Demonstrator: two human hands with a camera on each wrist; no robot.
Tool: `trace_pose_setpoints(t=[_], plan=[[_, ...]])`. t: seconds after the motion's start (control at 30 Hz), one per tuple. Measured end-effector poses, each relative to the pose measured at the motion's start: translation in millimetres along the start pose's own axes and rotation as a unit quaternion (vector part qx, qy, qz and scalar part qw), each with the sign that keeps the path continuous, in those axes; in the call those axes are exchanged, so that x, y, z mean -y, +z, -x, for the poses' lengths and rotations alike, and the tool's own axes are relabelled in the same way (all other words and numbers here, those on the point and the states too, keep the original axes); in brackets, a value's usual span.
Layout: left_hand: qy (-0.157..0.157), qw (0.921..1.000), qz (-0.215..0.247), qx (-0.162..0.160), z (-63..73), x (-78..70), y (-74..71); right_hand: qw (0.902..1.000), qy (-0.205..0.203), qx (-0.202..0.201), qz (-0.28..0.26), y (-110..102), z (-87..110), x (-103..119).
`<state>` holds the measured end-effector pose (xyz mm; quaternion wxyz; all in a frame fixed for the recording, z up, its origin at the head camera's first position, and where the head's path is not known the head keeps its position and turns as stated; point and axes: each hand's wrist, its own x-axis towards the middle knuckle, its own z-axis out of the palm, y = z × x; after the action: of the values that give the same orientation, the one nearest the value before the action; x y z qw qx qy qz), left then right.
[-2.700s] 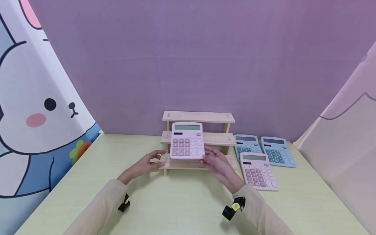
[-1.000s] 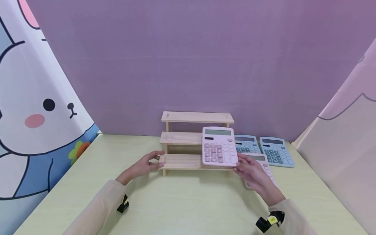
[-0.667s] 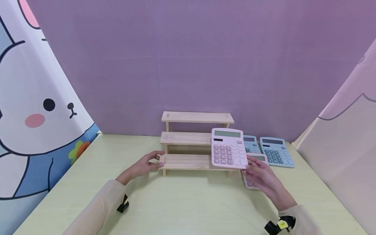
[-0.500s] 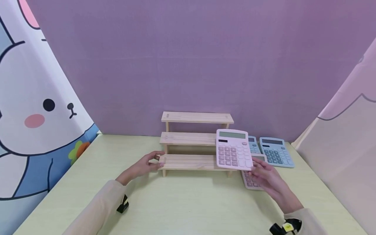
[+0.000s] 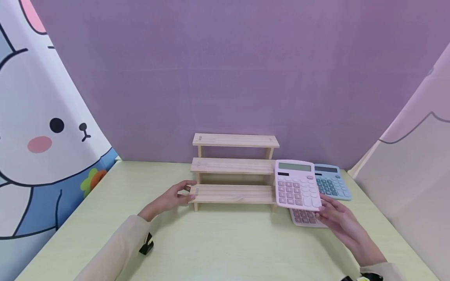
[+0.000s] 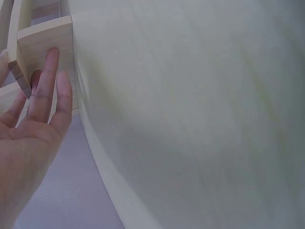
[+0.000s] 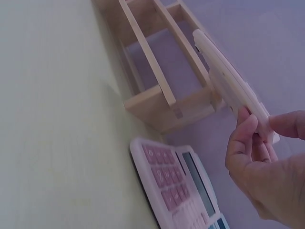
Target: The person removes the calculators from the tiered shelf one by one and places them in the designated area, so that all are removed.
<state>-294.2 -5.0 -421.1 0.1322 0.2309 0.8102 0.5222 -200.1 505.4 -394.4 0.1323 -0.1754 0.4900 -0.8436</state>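
Note:
My right hand [image 5: 342, 220] pinches a pink calculator [image 5: 297, 185] by its lower right corner, thumb on the front and fingers behind. It is raised and tilted face-up, to the right of a three-tier wooden display rack [image 5: 232, 193]. In the right wrist view, the calculator [image 7: 238, 86] shows edge-on. My left hand [image 5: 172, 199] holds the left end of the rack's lowest shelf. In the left wrist view, the fingers [image 6: 45, 93] lie against the side panel, with the thumb across the shelf's end. A second pink calculator [image 5: 306, 218] lies on the table, mostly hidden behind the held one.
A blue calculator [image 5: 330, 183] lies at the back right of the table [image 5: 225, 242]; another blue one is hidden behind the held calculator. A purple backdrop [image 5: 225, 78] stands behind the rack, with printed cloth [image 5: 59, 156] on the left.
My right hand has carried the pink calculator from in front of the rack to the right and slightly down, over the other calculators. The left hand and rack have stayed in place.

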Motion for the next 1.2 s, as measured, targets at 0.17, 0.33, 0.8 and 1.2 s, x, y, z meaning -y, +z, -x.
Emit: trace_pose_setpoints(t=[0.17, 0.33, 0.8, 1.2], plan=[[-0.002, 1.0, 0.002, 0.001, -0.2, 0.3, -0.3, 0.9995, -0.004, 0.028, -0.012, -12, 9.7, 1], [0.0, 1.0, 0.001, 0.002, -1.0, 1.2, -0.1, 0.9988, -0.004, 0.047, -0.007, -24, 18.6, 2], [0.002, 1.0, 0.003, -0.002, -1.7, 2.1, 0.5, 0.9974, -0.004, 0.068, -0.022, -57, 40.3, 6], [0.003, 1.0, 0.004, -0.001, -1.3, 1.8, 0.1, 0.997, -0.003, 0.067, -0.039, -89, 58.7, 14]])
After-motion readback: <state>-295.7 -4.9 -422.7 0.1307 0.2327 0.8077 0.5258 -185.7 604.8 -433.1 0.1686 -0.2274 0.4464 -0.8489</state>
